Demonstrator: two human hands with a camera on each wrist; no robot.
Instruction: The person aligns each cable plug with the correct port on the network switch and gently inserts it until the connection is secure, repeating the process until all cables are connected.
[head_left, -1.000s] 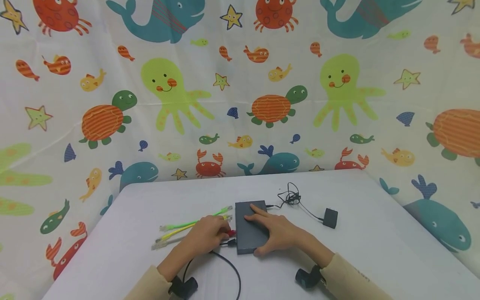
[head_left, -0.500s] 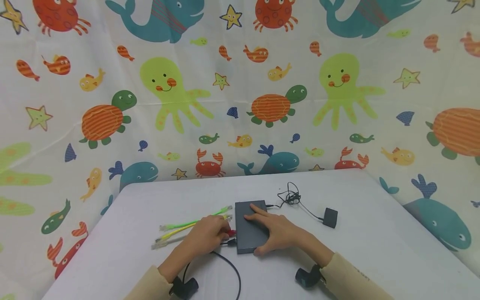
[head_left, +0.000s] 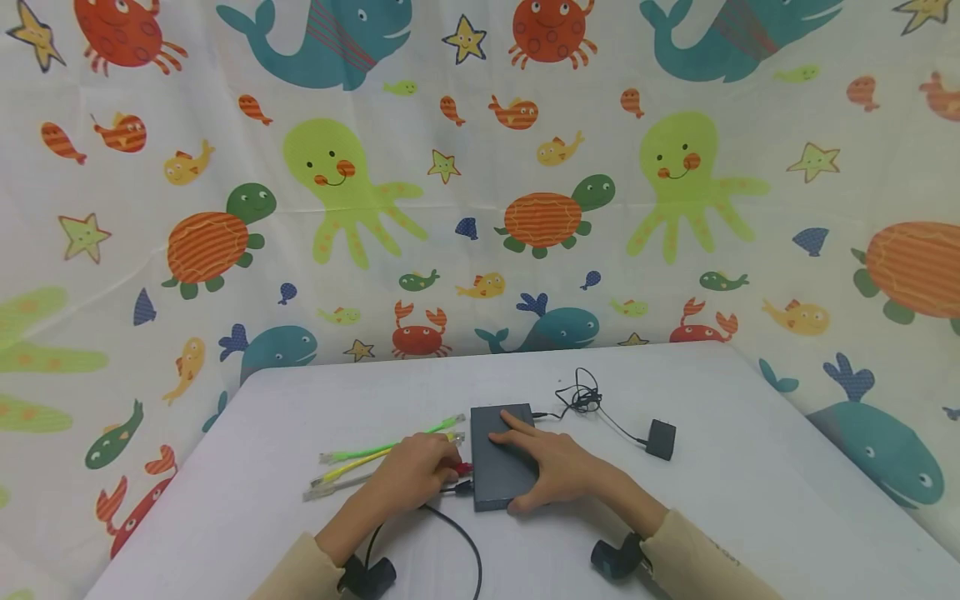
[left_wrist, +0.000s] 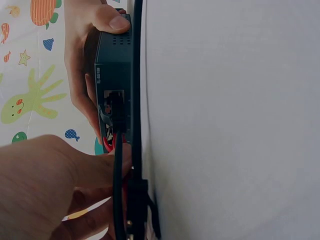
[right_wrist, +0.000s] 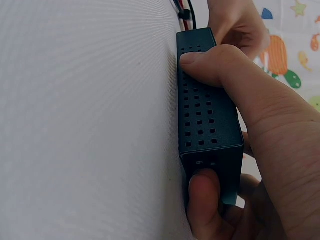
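Note:
A dark network switch (head_left: 493, 479) lies flat on the white table. My left hand (head_left: 414, 471) pinches a red network cable (head_left: 464, 468) by its plug end at the switch's left, port side. Beside it, a black cable's plug (left_wrist: 117, 107) sits in a port, as the left wrist view shows. How far the red plug goes into its port is hidden by the fingers. My right hand (head_left: 558, 462) holds the switch from the right, fingers over its top. In the right wrist view its thumb (right_wrist: 200, 62) presses the perforated side.
Green (head_left: 360, 452), yellow (head_left: 352, 468) and grey (head_left: 322, 490) network cables lie left of the switch. A thin black cord (head_left: 585, 398) runs from the switch's far right to a power adapter (head_left: 661, 439). A black cable (head_left: 471, 546) loops toward the front.

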